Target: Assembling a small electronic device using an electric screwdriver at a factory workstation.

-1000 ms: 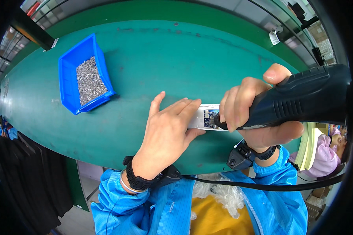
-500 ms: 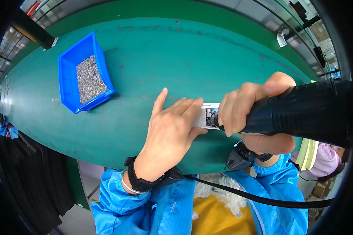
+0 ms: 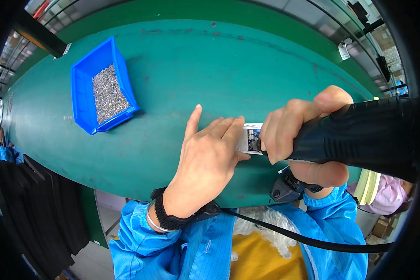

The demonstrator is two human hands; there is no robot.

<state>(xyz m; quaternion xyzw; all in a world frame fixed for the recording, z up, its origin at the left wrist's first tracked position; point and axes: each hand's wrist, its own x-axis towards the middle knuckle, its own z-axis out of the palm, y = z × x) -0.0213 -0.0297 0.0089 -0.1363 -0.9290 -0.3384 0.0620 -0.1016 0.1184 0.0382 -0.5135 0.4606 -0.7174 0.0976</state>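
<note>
My left hand (image 3: 206, 158) lies flat on the green table (image 3: 182, 84), its fingertips pressing on a small white part with a circuit board (image 3: 249, 138). My right hand (image 3: 303, 135) is wrapped around a thick black electric screwdriver (image 3: 359, 135). The tool's front end points at the small part and is hidden behind my fingers. Both wrists carry black straps, and a black cable (image 3: 308, 239) runs across my blue sleeves.
A blue bin (image 3: 81, 93) holding several small metal screws stands at the far left of the table. Yellow cloth and white fluff (image 3: 266, 242) lie below the table edge. Another person in pink (image 3: 389, 191) sits at the right.
My right hand with the screwdriver has shifted slightly; the left hand stays pressed on the small part. The view has tilted a little.
</note>
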